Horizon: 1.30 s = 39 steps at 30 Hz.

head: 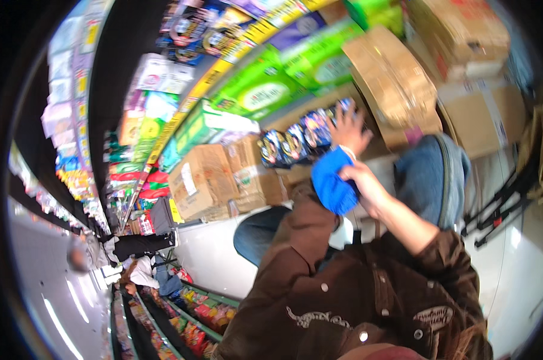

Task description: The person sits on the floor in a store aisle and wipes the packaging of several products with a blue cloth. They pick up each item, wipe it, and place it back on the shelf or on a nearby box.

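My left hand (350,128) reaches over a row of small dark-blue printed packs (294,143) in an open cardboard box on the lowest shelf. Its fingers are spread and lie over the packs at the right end of the row; whether they touch them I cannot tell. Around that wrist is a bright blue sleeve cuff (332,182), bunched up, above a brown jacket sleeve. My right hand (361,180) grips the edge of the blue cuff near the wrist, its forearm bare.
Cardboard cartons (204,180) stand left of the packs, and a taped carton (390,85) leans at the right with more cartons behind. Green tissue packs (258,90) fill the shelf beyond. Black metal legs (496,207) stand on the right. Several people (141,270) are in the aisle at left.
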Tool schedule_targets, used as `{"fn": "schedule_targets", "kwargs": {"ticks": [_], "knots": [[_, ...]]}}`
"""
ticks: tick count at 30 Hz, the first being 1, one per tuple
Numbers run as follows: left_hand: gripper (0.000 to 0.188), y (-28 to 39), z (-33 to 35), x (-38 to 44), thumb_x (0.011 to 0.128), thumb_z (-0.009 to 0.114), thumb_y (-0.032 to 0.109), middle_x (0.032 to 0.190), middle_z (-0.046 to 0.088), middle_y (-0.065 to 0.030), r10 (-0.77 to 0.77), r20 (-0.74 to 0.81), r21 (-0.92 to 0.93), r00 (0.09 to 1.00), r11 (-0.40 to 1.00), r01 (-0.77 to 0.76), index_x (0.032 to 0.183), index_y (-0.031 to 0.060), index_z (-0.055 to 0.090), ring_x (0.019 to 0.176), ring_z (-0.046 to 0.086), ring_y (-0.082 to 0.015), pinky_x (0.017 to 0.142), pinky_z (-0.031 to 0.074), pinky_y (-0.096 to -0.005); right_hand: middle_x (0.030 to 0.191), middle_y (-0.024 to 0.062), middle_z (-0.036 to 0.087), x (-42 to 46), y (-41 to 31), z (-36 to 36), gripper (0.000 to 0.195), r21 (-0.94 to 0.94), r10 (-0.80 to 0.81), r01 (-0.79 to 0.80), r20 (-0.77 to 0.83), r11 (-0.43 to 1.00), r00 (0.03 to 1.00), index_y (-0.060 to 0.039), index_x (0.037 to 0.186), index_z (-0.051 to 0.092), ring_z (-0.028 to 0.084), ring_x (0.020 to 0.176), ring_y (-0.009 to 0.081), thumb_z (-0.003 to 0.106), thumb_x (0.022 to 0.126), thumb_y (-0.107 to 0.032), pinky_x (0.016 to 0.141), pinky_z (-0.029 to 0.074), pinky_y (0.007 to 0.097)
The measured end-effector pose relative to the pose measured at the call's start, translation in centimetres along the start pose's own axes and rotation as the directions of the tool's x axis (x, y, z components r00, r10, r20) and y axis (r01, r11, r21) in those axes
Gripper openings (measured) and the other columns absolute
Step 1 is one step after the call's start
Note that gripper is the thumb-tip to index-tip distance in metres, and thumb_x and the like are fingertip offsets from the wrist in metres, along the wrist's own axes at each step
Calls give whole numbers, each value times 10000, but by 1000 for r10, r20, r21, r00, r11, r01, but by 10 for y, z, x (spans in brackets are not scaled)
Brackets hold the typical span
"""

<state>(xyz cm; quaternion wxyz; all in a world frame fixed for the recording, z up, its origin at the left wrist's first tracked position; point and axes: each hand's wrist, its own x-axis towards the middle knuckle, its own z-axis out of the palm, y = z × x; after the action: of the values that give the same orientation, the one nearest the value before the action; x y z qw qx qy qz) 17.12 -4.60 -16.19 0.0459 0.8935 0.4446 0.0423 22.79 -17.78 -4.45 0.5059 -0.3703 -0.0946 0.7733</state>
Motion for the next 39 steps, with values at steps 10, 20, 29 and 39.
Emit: {"fn": "schedule_targets", "kwargs": {"ticks": [10, 20, 29, 39], "knots": [[346, -105, -90, 38, 846, 644, 186, 1219, 519, -179, -56, -470, -398, 881, 904, -156, 1168, 82, 575, 1111, 532, -351, 942, 446, -409, 942, 38, 623, -1, -5, 7, 319, 31, 43, -41, -60, 999, 997, -69, 1103, 584, 596, 869, 173, 520, 795, -123, 804, 484, 325], [365, -245, -253, 77, 751, 645, 57, 1119, 524, -168, -166, -816, -125, 554, 986, 110, 1104, 41, 554, 1084, 500, -357, 955, 412, -432, 918, 34, 612, -3, -7, 14, 290, -16, 111, -115, -144, 993, 983, -86, 1062, 581, 586, 852, 177, 547, 780, -145, 781, 476, 324], [692, -301, -303, 155, 704, 695, 204, 1357, 488, -117, -169, -719, 98, 675, 936, 339, 1340, 93, 443, 1273, 432, -326, 1058, 344, -450, 966, 61, 624, 22, 0, 3, 340, 36, 70, -64, -228, 997, 971, -65, 1123, 576, 601, 881, 210, 521, 791, -113, 798, 494, 350], [895, -304, -318, 140, 659, 784, 272, 1200, 562, -131, -149, -651, 254, 744, 881, 399, 1431, 115, 360, 1109, 526, -308, 934, 384, -437, 985, 68, 626, 31, 4, 0, 336, 28, 90, -85, -217, 996, 972, -60, 1125, 572, 604, 897, 214, 516, 798, -111, 809, 496, 353]]}}
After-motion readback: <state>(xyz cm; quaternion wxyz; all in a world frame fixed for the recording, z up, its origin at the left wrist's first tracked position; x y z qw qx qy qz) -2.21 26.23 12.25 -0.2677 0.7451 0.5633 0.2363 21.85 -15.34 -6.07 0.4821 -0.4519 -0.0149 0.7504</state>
